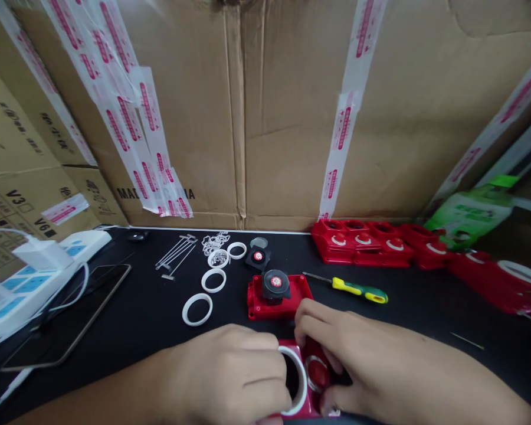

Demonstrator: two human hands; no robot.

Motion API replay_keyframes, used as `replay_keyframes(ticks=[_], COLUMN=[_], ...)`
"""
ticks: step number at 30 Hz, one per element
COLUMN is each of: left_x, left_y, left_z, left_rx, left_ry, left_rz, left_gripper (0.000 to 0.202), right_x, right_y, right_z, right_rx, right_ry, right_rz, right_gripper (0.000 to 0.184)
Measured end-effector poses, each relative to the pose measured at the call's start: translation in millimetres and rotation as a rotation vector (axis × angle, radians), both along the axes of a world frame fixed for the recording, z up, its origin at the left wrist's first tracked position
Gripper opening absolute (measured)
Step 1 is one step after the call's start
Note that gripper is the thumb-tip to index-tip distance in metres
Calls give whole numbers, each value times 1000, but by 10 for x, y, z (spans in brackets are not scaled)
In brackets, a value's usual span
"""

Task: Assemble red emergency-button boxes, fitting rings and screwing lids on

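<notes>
A red plastic housing lies at the bottom middle, with a white ring round its dark opening and a round red button beside it. My left hand is closed at the left side of the ring; its fingertips are hidden, some apparently at the opening. My right hand grips the right end of the housing, fingers over the far edge and thumb near. Just beyond them is a red casing, on which rests a black round part with a red-and-white label.
Several white rings lie left of centre, near metal T-shaped pins and a chain. A yellow-green screwdriver lies right. Red housings line the back right, by a green bottle. A phone and power strip are left.
</notes>
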State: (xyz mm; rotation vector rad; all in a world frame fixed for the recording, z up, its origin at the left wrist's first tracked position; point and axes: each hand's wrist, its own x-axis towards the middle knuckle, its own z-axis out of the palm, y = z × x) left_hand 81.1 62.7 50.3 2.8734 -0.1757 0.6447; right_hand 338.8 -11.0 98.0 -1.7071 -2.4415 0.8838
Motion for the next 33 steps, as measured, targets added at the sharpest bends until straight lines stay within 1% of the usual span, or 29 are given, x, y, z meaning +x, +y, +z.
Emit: replay_keyframes(ticks=[2, 4, 6, 7, 9, 11, 14, 15, 16, 18, 20, 22, 24, 26, 30, 33], left_x=[13, 13, -6, -23, -67, -113, -155, -159, -157, -144, -127, -113, -108, -111, -123, -120], left_y=[-7, -5, -2, -2, 3, 28, 144, 204, 270, 402, 502, 552, 558, 546, 535, 547], left_z=[-12, -10, 11, 28, 70, 109, 127, 117, 97, 37, -34, -92, -125, -138, -156, -179], left_rx=[7, -4, -28, -38, -73, -121, -219, -263, -314, -455, -611, -699, -710, -685, -624, -578], left_ry=[-115, -218, -287, -313, -355, -433, -586, -595, -565, -448, -348, -304, -275, -239, -158, -102], left_rz=[-14, 0, 31, 46, 81, 166, 413, 494, 552, 621, 590, 524, 488, 490, 538, 582], left_gripper=[9, 11, 16, 18, 21, 23, 21, 20, 21, 30, 36, 40, 46, 54, 68, 72], right_x=[10, 23, 36, 43, 64, 97, 171, 200, 229, 278, 306, 311, 296, 273, 248, 254], right_y=[3, 5, 1, -2, -1, 23, 110, 147, 185, 254, 309, 347, 372, 390, 412, 415], right_z=[36, 68, 91, 99, 108, 112, 106, 99, 91, 67, 37, 5, -24, -44, -61, -67], right_rx=[-4, 31, 96, 135, 213, 301, 456, 500, 533, 545, 519, 492, 464, 437, 381, 374], right_ry=[5, 27, 50, 55, 53, 68, 143, 165, 180, 185, 178, 176, 178, 182, 173, 145], right_rz=[-2, 15, 44, 56, 61, 45, 4, -11, -25, -44, -56, -59, -52, -43, -30, -22], right_gripper=[46, 63, 78, 81, 80, 75, 66, 64, 63, 61, 60, 59, 58, 57, 53, 53])
